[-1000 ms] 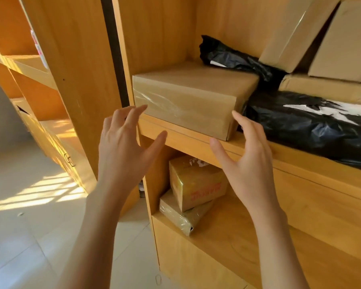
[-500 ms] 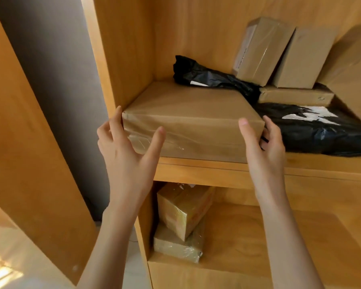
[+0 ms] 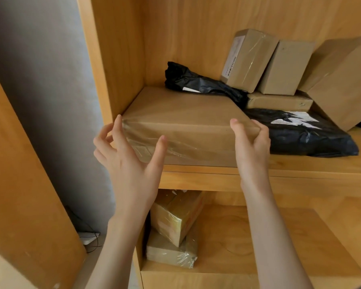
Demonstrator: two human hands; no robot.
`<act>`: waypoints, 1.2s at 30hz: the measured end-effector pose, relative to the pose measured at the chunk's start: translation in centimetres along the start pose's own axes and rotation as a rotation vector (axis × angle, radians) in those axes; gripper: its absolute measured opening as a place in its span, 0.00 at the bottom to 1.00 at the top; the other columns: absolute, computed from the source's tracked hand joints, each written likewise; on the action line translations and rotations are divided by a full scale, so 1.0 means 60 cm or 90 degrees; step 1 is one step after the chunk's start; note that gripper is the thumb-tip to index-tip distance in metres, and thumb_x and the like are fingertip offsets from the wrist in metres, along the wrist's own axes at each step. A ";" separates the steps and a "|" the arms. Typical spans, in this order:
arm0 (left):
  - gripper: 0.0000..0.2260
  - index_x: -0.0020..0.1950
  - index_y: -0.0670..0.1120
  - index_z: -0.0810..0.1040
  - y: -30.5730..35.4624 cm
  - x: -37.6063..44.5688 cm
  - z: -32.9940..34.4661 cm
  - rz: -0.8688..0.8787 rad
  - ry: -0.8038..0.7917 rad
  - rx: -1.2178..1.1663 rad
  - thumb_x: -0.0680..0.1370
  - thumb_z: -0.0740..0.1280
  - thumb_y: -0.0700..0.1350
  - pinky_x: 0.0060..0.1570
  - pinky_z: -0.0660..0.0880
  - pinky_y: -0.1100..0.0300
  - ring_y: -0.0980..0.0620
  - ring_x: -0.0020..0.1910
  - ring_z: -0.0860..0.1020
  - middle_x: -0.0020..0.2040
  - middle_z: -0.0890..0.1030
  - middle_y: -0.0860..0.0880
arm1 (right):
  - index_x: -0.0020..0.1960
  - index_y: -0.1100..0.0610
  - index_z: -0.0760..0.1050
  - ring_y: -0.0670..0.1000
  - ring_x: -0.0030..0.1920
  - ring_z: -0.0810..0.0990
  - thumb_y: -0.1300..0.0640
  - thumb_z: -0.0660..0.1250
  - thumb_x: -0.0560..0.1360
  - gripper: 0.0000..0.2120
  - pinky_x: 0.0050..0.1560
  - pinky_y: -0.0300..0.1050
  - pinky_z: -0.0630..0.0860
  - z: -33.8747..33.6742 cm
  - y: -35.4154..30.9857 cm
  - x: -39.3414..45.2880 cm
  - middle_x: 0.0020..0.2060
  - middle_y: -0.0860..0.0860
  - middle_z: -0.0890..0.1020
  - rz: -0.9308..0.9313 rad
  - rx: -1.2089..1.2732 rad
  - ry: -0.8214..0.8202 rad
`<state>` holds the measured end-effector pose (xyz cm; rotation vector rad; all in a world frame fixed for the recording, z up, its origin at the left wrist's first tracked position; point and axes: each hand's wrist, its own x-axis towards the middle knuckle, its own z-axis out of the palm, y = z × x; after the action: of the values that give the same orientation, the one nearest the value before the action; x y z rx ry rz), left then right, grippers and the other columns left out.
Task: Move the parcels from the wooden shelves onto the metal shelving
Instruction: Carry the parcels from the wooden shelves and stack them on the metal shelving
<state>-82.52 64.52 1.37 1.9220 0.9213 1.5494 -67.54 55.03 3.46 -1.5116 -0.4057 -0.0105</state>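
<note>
Large flat brown cardboard parcel (image 3: 186,124) on wooden shelf (image 3: 300,174), right hand (image 3: 251,142) gripping its right corner, left hand (image 3: 129,161) at left corner, fingers spread.

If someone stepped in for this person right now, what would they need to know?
Right hand: grips the right front corner of the large flat box.
Left hand: fingers spread at the box's left front corner, no firm grip visible.
The box rests on the wooden shelf, beside a black bag; smaller boxes behind, two parcels below.
Done: nothing visibly moved.
Left: lift this box out, then the rest; metal shelving is out of view.
</note>
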 end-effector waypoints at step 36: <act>0.20 0.68 0.54 0.67 0.088 -0.102 -0.086 -0.268 0.038 -0.245 0.76 0.66 0.52 0.41 0.71 0.69 0.61 0.47 0.73 0.49 0.71 0.62 | 0.69 0.46 0.65 0.39 0.53 0.74 0.47 0.67 0.75 0.24 0.48 0.34 0.73 -0.136 -0.022 -0.132 0.61 0.46 0.73 0.001 0.133 -0.077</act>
<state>-87.26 56.29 2.56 1.3221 0.9029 1.4102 -73.20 45.13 2.58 -1.3102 -0.4872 0.1208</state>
